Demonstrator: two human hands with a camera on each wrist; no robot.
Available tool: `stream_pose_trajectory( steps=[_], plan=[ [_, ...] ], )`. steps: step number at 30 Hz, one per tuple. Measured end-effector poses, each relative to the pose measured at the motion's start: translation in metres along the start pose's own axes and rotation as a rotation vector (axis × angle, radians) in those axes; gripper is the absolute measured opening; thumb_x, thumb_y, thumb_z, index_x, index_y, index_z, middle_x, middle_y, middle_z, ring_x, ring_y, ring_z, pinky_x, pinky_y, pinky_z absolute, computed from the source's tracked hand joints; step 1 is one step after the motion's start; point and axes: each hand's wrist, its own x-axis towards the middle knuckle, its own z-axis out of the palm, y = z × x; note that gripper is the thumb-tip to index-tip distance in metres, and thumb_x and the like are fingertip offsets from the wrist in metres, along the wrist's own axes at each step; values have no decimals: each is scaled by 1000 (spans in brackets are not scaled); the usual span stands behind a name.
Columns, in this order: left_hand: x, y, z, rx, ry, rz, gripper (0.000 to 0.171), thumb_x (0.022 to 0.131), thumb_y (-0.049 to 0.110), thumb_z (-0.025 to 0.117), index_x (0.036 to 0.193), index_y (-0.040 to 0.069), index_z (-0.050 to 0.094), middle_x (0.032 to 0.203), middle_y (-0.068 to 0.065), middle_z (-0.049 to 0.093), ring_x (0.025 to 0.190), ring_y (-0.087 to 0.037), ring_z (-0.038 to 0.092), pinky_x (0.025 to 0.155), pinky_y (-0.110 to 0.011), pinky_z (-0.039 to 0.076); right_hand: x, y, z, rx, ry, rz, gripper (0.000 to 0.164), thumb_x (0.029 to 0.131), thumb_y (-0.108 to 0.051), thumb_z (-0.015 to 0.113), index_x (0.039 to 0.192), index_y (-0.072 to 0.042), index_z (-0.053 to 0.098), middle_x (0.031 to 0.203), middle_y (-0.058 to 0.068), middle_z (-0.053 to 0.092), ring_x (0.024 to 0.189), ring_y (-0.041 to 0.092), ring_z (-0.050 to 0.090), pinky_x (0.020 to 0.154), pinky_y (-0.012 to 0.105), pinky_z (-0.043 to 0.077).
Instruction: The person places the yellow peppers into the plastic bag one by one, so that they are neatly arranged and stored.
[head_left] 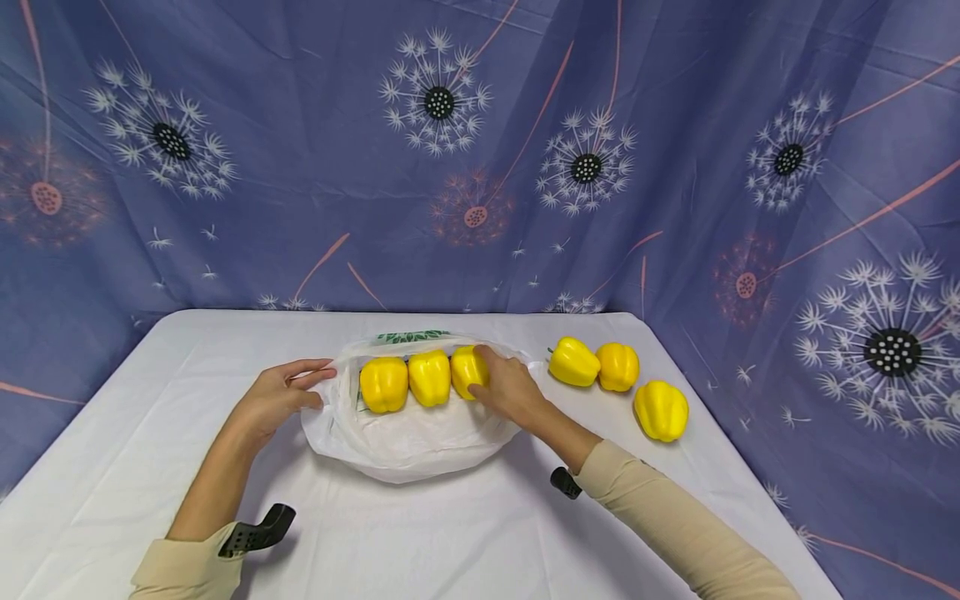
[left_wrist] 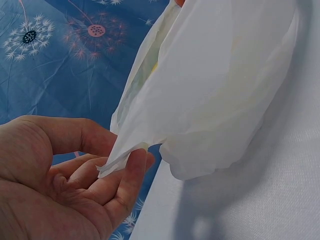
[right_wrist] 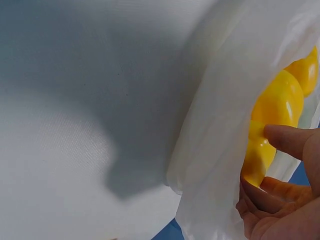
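Observation:
A white plastic bag (head_left: 405, 467) with a green print lies mouth open on the table. Inside it, two yellow bell peppers, one at the left (head_left: 384, 385) and one in the middle (head_left: 429, 377), sit in a row with a third pepper (head_left: 464, 372) on their right. My right hand (head_left: 513, 387) grips that third pepper, thumb on one side and fingers on the other, as the right wrist view shows. At the bag's left side, my left hand (head_left: 273, 400) pinches the plastic edge between thumb and fingers, seen closely in the left wrist view.
Three more yellow peppers rest right of the bag: one lying tilted (head_left: 573, 362), one beside it (head_left: 619, 367), and one nearer the right edge (head_left: 662, 411). A white cloth covers the table (head_left: 375, 542). Blue dandelion-print curtain (head_left: 300, 125) hangs behind and at the sides.

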Motion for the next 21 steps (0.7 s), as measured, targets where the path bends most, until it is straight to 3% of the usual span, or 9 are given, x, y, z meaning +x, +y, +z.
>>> stream_pose_trajectory(
  steps=[12,21],
  plan=[
    [0,-1,0,-6,2,2,78,83,-5,61,156,3,37,149,-18,53,152,-35,30,118,-57,24,1,-2,0,-3,-16,19,66,90,-29,74,149,-14,48,127,19,69,117,41,64,96,52,52],
    [1,-2,0,-11,2,-10,79,83,-5,61,157,2,36,149,-19,52,153,-36,27,119,-60,21,-1,-4,-6,-14,-60,30,68,91,-28,73,152,-14,44,136,17,66,122,37,63,100,51,51]
  ],
)
